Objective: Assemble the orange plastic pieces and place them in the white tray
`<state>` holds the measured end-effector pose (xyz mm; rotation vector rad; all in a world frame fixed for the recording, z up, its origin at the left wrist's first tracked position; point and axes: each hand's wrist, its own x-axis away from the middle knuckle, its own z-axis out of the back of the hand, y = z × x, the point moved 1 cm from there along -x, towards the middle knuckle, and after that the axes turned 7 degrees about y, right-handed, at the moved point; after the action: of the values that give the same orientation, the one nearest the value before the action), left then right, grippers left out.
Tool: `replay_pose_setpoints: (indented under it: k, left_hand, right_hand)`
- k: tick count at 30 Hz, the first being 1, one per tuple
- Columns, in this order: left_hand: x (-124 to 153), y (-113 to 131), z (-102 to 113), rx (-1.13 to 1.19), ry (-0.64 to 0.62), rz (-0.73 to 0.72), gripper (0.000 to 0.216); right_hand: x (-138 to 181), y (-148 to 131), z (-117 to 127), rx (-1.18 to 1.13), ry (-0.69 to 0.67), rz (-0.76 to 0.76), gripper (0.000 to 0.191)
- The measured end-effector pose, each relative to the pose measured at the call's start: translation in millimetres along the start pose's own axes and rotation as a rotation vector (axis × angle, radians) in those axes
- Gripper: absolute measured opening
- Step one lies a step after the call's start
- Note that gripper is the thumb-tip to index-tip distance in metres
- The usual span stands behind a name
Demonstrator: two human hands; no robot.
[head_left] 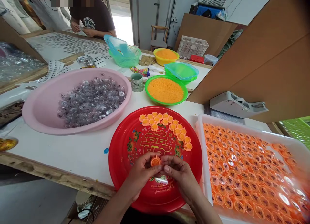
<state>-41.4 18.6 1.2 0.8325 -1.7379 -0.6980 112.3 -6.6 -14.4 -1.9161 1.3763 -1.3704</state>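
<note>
Over the near half of the red tray, my left hand pinches a small round orange plastic piece with a raised rim and a little tab on top. My right hand is beside it, fingers curled and thumb pressed in, its fingertips by the piece's right edge. What those fingers hold, if anything, is hidden. Several similar orange cup-shaped pieces lie in a curved band along the tray's far and right side. Tiny orange bits are scattered on the tray near my wrists.
Right of the tray, a white bin holds rows of orange pieces with dark prints. To the left stands a pink basin of clear plastic parts. Beyond are a mug and a green basin of orange bits. A person sits across.
</note>
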Motion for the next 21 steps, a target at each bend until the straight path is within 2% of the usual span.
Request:
replay_pose_setpoints:
  k: [4,8,13,15,17,21]
  left_hand:
    - [-3.7,-7.1,-8.8,-0.062,0.073,-0.07,0.041]
    - [-9.2,-13.7,-12.4,-0.09,0.067,-0.069,0.04]
    - [-9.8,-15.6,-12.7,-0.244,0.097,-0.186,0.03]
    - [-8.2,-14.2,-13.0,-0.252,0.077,-0.182,0.028]
    - [-6.2,-11.7,-12.2,-0.184,0.049,-0.12,0.032]
    - [-3.0,-4.2,-7.0,0.011,0.049,0.014,0.04]
  right_hand:
    - [2.1,-1.0,-2.6,0.222,0.033,0.156,0.026]
    - [5.3,-4.7,-2.7,0.447,0.098,0.352,0.015]
    - [7.7,-6.4,-5.1,0.595,0.149,0.391,0.012]
    - [7.5,-6.1,-4.2,0.59,0.208,0.389,0.01]
    - [6.1,-5.9,-0.7,0.507,0.241,0.334,0.014]
    - [2.2,-8.2,8.5,0.247,0.197,0.193,0.023]
